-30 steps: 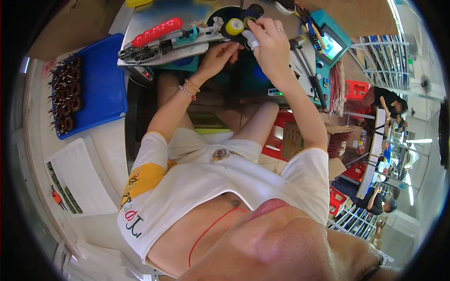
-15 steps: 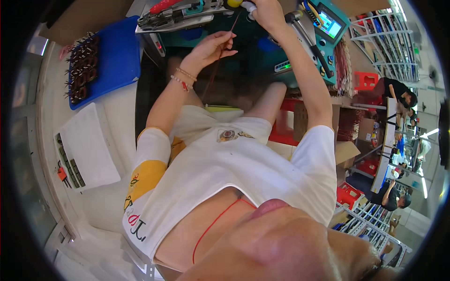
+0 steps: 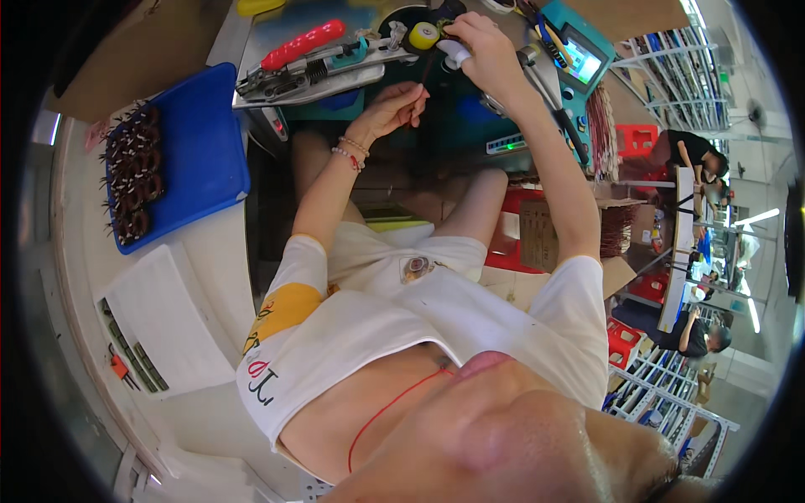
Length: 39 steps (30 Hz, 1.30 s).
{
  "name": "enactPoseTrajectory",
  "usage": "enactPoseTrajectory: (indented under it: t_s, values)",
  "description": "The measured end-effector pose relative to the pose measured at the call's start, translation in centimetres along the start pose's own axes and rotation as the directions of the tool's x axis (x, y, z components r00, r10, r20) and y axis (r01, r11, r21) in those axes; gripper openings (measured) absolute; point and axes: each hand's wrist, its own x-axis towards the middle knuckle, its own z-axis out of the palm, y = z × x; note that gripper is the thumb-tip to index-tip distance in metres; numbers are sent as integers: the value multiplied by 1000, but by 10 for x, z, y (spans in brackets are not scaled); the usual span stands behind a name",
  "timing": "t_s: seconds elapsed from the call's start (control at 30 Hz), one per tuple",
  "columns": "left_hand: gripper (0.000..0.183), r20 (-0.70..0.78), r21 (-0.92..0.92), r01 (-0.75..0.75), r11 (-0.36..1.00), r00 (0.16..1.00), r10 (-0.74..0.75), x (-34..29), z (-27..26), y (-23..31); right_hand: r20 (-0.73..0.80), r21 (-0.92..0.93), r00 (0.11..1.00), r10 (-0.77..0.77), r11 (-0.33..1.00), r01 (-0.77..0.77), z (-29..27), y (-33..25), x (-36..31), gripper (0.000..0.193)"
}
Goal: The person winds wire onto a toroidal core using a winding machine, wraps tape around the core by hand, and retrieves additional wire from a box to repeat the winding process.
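Observation:
My left hand, with bracelets at its wrist, is closed in a pinch on a thin reddish-brown wire. From its fingertips the wire runs up toward a yellow roller on the machine. Just right of that roller, my right hand has its fingers bent together at the machine head. One finger wears a white cover. What the right fingertips pinch is too small to make out. A toggle clamp with a red handle lies left of the roller.
Left of me a blue tray carries several dark wire-wound rings. A teal control box with a lit screen stands at the right, near a black-handled lever and hanging wires. Co-workers sit farther right among red stools.
My left hand has shifted a little toward the roller, shortening the visible wire between them. The right hand stays by the machine head, its fingers now bent in. The whole view has tilted slightly.

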Motion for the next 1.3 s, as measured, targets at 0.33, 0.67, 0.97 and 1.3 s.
enactPoseTrajectory:
  t_s: [0.33,0.67,0.97,1.3]
  values:
    - [16,-553,546,-119,829,692,464,-41,147,-8,47,-66,999,21,998,-18,-13,-7,11,17]
    - [21,-564,589,189,786,792,233,-64,189,47,208,-197,807,-552,785,587,-8,-18,-28,20]
    - [54,456,661,119,-741,721,522,23,154,110,215,638,976,-32,761,-115,-5,98,35,16]
    - [41,340,655,127,-745,831,441,39,119,114,206,816,978,-33,558,-153,-1,85,46,21]
